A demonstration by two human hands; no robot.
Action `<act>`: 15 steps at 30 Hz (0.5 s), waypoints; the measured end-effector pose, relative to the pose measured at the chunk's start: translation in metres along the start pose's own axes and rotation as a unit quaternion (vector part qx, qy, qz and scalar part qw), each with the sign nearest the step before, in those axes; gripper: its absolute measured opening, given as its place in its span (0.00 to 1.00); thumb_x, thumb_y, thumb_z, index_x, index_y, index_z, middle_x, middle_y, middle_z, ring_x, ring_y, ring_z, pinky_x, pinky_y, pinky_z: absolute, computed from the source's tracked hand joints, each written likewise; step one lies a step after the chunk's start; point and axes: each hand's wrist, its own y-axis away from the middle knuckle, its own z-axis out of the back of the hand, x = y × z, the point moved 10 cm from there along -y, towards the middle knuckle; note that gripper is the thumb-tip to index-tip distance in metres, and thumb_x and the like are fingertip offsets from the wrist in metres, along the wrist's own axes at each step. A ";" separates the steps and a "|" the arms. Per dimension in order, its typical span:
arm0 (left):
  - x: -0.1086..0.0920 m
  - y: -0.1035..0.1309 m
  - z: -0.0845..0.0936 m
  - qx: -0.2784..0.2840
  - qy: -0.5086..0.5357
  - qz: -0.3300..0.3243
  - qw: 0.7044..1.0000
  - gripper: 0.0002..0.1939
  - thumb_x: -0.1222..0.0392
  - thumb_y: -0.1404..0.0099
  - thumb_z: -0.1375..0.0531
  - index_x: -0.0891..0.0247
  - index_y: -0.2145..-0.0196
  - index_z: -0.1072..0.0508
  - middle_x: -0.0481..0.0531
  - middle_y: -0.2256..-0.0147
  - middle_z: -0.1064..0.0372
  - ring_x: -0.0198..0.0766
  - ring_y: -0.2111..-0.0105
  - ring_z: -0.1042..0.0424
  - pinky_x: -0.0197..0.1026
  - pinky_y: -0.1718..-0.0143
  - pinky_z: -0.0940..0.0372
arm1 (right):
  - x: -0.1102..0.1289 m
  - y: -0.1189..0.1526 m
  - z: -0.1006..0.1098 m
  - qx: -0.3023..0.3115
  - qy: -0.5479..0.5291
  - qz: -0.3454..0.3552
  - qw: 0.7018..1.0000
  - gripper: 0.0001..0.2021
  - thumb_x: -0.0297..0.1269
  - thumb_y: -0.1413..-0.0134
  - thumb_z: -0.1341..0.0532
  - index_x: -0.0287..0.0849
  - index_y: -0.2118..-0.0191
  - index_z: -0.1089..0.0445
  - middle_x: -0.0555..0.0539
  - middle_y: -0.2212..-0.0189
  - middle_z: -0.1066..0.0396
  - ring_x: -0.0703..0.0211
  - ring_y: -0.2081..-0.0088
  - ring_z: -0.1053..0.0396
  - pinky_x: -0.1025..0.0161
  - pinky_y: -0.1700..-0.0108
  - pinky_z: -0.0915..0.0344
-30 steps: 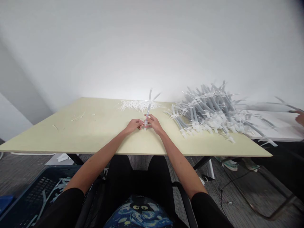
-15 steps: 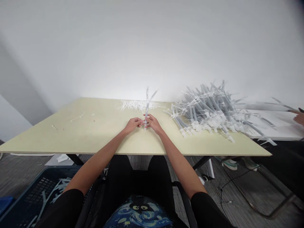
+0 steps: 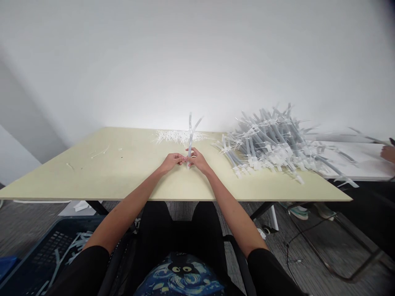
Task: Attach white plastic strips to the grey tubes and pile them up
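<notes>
A grey, clear-looking flexible tube (image 3: 190, 142) stands nearly upright over the table, and its top splits into two branches. My right hand (image 3: 198, 159) is closed around its lower part from the right. From the left, the fingertips of my left hand (image 3: 173, 161) pinch together against the tube's lower end; whatever small thing they grip is hidden. Behind the tube lies a heap of thin white cable ties (image 3: 173, 137). To the right is a big pile of similar grey tubes (image 3: 271, 135) with white ends and thin tie tails.
The pale yellow table (image 3: 123, 185) carries a few loose ties (image 3: 100, 153) at left. A dark blue crate (image 3: 40, 246) with tube pieces stands on the floor at lower left. At far right, a co-worker's hand (image 3: 388, 153) is beside a white table (image 3: 367, 158).
Both my hands keep their hold at the tube's lower end, with the fingers shifted only slightly. The co-worker's hand at far right has moved a little.
</notes>
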 end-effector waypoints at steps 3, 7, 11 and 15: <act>-0.001 0.000 0.000 0.002 -0.002 0.001 1.000 0.15 0.50 0.49 0.38 0.67 0.71 0.27 0.51 0.77 0.32 0.33 0.75 0.36 0.38 0.68 0.40 | 0.000 0.000 0.000 0.000 0.001 0.000 1.000 0.22 0.37 0.58 0.37 0.47 0.53 0.39 0.51 0.70 0.35 0.62 0.71 0.30 0.67 0.74 0.31; -0.004 0.002 0.000 -0.004 -0.003 -0.003 1.000 0.15 0.50 0.48 0.38 0.67 0.71 0.26 0.51 0.76 0.31 0.33 0.75 0.35 0.38 0.68 0.40 | -0.002 -0.002 0.001 -0.004 0.002 0.003 1.000 0.22 0.37 0.58 0.37 0.47 0.54 0.39 0.51 0.70 0.36 0.62 0.70 0.30 0.67 0.74 0.31; -0.005 0.002 0.003 -0.019 -0.002 -0.003 1.000 0.14 0.51 0.48 0.39 0.67 0.72 0.26 0.52 0.75 0.31 0.34 0.75 0.35 0.38 0.68 0.39 | -0.003 -0.003 0.001 -0.006 0.014 0.007 1.000 0.22 0.38 0.59 0.37 0.47 0.54 0.39 0.52 0.70 0.36 0.62 0.71 0.31 0.67 0.76 0.31; -0.006 0.002 0.009 -0.048 -0.030 -0.011 0.998 0.14 0.51 0.49 0.38 0.67 0.73 0.28 0.52 0.75 0.31 0.33 0.76 0.35 0.37 0.70 0.39 | -0.003 -0.004 0.002 -0.020 0.019 0.008 1.000 0.21 0.38 0.59 0.36 0.46 0.56 0.39 0.53 0.72 0.36 0.64 0.74 0.31 0.67 0.77 0.31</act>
